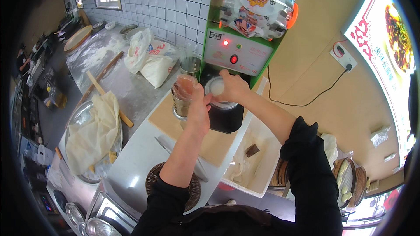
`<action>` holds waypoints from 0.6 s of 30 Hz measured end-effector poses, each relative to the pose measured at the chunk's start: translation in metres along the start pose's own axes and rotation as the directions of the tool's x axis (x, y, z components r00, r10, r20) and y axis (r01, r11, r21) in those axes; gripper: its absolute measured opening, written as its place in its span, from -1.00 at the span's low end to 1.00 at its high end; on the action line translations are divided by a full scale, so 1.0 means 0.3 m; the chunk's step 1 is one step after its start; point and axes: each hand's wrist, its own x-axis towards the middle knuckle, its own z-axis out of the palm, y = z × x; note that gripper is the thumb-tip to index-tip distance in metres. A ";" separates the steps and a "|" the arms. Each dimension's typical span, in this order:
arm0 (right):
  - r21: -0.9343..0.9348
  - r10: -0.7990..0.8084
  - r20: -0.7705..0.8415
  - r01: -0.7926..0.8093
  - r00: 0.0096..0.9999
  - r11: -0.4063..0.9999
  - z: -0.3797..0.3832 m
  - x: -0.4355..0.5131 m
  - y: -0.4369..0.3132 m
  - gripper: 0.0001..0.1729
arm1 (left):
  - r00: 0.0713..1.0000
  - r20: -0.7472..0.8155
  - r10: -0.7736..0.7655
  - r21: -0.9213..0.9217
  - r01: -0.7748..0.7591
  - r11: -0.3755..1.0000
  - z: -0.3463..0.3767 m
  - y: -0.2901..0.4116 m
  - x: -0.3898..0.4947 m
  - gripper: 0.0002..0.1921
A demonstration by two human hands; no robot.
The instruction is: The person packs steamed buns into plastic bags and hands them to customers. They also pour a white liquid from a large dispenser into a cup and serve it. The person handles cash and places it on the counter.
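My right hand [234,87] is curled around the rim of a plastic cup [216,88] with pale contents. The cup sits in the metal ring of a green cup-sealing machine [238,52]. My left hand [198,113] is just left of the cup, its fingertips near the ring; whether it touches the cup cannot be told. Beside that hand stands a perforated steel canister [181,106], with clear, crinkled plastic [184,85] showing something orange-brown at its top. A printed film roll [257,3] is mounted on the machine, and a red lamp glows on its panel.
Behind the canister is a steel cup [190,65] of clear straws. A floury steel table [131,105] holds bags [157,68], a rolling pin [115,62] and a cloth-covered tray [93,134]. A white foam box [252,157] sits right. A power cord [305,105] reaches the wall socket.
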 end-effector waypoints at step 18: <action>0.069 0.026 -0.010 -0.025 1.000 0.997 0.027 0.022 -0.007 0.17 | 0.996 0.066 0.065 0.311 -0.082 0.947 -0.015 -0.013 0.017 -0.14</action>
